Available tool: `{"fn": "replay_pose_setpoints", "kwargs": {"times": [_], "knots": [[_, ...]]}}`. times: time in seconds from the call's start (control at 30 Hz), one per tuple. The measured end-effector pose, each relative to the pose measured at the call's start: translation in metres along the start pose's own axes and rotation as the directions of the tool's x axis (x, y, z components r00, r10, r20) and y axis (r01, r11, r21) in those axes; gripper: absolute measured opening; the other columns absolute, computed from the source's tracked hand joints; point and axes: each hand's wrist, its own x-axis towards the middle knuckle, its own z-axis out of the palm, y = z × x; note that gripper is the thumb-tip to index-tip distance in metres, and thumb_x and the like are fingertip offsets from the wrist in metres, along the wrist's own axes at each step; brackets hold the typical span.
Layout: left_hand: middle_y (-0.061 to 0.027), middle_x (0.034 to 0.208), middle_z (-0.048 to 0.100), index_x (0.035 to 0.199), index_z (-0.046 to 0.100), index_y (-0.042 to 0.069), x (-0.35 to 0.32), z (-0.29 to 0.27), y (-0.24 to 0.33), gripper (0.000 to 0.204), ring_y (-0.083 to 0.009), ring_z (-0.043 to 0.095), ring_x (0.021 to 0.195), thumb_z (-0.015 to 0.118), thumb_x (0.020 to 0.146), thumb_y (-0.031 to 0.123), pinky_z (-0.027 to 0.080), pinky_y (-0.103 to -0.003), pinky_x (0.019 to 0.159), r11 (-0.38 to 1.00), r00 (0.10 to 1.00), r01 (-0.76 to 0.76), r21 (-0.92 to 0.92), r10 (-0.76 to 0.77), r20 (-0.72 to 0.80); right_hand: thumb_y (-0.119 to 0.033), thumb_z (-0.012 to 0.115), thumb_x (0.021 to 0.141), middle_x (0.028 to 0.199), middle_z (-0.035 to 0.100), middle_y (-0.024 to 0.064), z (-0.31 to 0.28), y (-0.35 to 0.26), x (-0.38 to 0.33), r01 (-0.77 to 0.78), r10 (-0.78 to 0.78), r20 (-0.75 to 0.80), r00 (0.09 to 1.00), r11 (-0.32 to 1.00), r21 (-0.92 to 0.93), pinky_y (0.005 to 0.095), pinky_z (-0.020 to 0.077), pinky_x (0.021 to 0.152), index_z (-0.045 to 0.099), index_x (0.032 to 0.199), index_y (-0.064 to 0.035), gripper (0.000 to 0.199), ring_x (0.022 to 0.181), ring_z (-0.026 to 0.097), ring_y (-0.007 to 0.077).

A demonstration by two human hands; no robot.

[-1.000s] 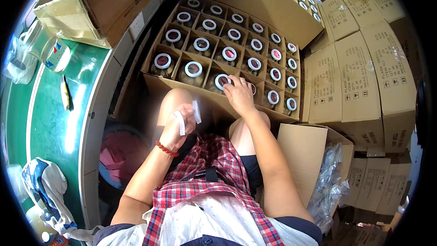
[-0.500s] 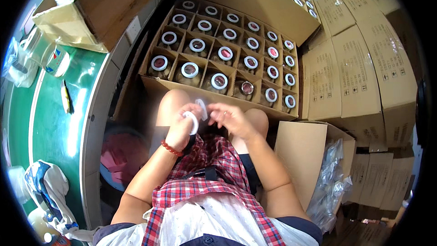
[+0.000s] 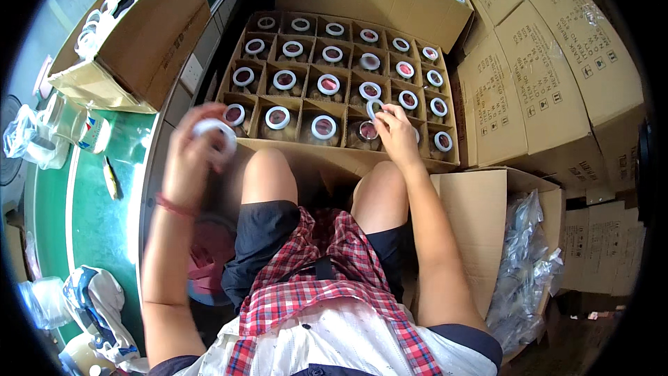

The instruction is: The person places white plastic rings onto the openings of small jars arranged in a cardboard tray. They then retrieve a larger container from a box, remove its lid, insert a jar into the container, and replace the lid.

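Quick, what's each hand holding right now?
Left hand: closed on at least one white ring, though blurred.
Right hand: closed, pinching another white ring.

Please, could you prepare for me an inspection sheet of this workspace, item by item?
Surface: green table, carrying a small yellow tool and a cloth.
Job's things: jars in a divided carton, most topped with white rings; one ringless jar in the front row.
Clutter: crumpled clear plastic in an open carton.
Left hand: motion-blurred, holding a white ring.
Right hand: pinching another ring near the ringless jar; contact unclear.
Cables: nothing seen.
Surroundings: stacked cartons at right.
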Motion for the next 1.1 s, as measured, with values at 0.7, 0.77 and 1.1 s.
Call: {"fn": "replay_pose_setpoints", "kwargs": {"times": [0.7, 0.77, 1.1], "knots": [[-0.0111, 0.114, 0.057, 0.133, 0.045, 0.002, 0.180, -0.304, 0.078, 0.051, -0.0171, 0.050, 0.110, 0.048, 0.082, 0.006, 0.038, -0.030, 0.095, 0.658, 0.978, -0.176, 0.733, 0.203, 0.053, -0.013, 0.056, 0.077, 0.111, 0.057, 0.0126, 0.020, 0.031, -0.012, 0.497, -0.201, 0.551, 0.810, 0.734, -0.464, 0.0393, 0.0415, 0.086, 0.070, 0.083, -0.0103, 0.016, 0.108, 0.053, 0.0276], [-0.0107, 0.118, 0.057, 0.131, 0.047, 0.002, 0.179, -0.315, 0.079, 0.047, -0.0182, 0.052, 0.111, 0.048, 0.084, 0.007, 0.039, -0.030, 0.096, 0.608, 0.951, -0.233, 0.759, 0.307, 0.046, -0.011, 0.056, 0.077, 0.104, 0.058, 0.0133, 0.022, 0.030, -0.007, 0.508, -0.238, 0.551, 0.800, 0.758, -0.409, 0.0393, 0.0432, 0.084, 0.069, 0.083, -0.0090, 0.015, 0.105, 0.054, 0.0286], [-0.0096, 0.136, 0.049, 0.124, 0.056, 0.012, 0.089, -0.140, 0.096, 0.034, -0.0253, 0.051, 0.122, 0.058, 0.089, 0.010, 0.044, -0.039, 0.099, 0.118, 0.543, -0.425, 0.898, 0.827, 0.148, -0.013, 0.066, 0.074, 0.107, 0.055, 0.0112, 0.028, 0.032, -0.003, 0.359, -0.151, 0.460, 0.875, 0.839, -0.409, 0.0444, 0.0432, 0.083, 0.065, 0.111, -0.0202, 0.038, 0.105, 0.054, 0.0288]]}}
